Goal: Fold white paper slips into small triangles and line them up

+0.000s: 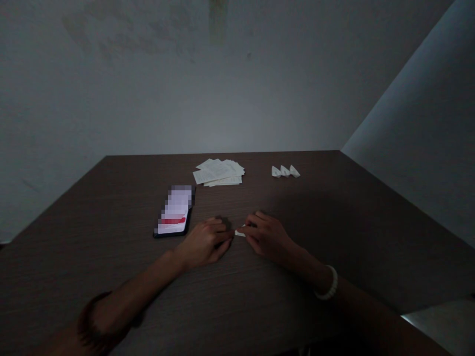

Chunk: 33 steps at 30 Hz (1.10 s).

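A small piece of folded white paper lies low on the dark table, between my two hands and mostly hidden by the fingers. My left hand has its fingers drawn together, their tips at the paper's left end. From the other side my right hand grips the same paper, thumb and fingers closed on it. Farther back on the right stand three small folded paper pieces in a row. A loose stack of printed paper slips lies beyond my left hand.
A phone with a lit, blurred screen lies just left of my left hand. The brown table meets a stained wall at its far edge, and another wall runs along the right.
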{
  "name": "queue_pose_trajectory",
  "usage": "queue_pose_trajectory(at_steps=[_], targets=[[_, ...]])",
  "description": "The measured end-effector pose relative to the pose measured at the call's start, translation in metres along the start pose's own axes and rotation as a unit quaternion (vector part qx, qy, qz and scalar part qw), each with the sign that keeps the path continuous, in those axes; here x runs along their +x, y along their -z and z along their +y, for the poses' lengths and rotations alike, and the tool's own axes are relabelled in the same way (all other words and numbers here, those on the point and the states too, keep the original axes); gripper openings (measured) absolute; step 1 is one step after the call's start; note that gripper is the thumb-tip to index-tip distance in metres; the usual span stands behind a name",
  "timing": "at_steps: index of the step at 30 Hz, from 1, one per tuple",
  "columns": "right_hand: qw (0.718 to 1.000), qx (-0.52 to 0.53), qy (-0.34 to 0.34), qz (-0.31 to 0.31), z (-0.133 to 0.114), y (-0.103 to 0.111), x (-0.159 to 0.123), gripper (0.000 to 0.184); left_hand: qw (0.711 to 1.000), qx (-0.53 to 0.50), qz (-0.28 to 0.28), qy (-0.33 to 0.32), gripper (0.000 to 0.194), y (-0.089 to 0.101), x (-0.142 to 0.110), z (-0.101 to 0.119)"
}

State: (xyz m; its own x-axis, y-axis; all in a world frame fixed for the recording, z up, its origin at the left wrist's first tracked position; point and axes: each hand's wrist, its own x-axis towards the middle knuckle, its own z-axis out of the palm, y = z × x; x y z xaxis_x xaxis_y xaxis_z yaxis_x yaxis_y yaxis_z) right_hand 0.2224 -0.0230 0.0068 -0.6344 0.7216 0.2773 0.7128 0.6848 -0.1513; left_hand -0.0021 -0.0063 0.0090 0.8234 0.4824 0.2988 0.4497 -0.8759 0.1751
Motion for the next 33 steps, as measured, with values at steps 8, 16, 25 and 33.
queue_pose_trajectory(at_steps=[8,16,25,33], targets=[[1.000,0.005,0.001,0.001,0.0003,0.0007,-0.0002,0.017,1.000,0.017,0.015,-0.010,0.027,-0.0006,-0.0014,0.0007],[0.999,0.017,0.030,0.002,0.0020,-0.0052,-0.0009,0.029,1.000,-0.007,0.003,-0.007,0.028,-0.0011,-0.0013,-0.0009],[1.000,0.002,0.014,-0.007,-0.0003,-0.0015,0.0004,0.025,1.000,-0.012,0.010,-0.011,0.029,0.0023,0.0005,0.0022],[1.000,0.003,-0.002,0.027,0.0009,-0.0003,-0.0011,0.019,1.000,-0.016,0.013,-0.001,0.028,-0.0005,-0.0016,0.0006]])
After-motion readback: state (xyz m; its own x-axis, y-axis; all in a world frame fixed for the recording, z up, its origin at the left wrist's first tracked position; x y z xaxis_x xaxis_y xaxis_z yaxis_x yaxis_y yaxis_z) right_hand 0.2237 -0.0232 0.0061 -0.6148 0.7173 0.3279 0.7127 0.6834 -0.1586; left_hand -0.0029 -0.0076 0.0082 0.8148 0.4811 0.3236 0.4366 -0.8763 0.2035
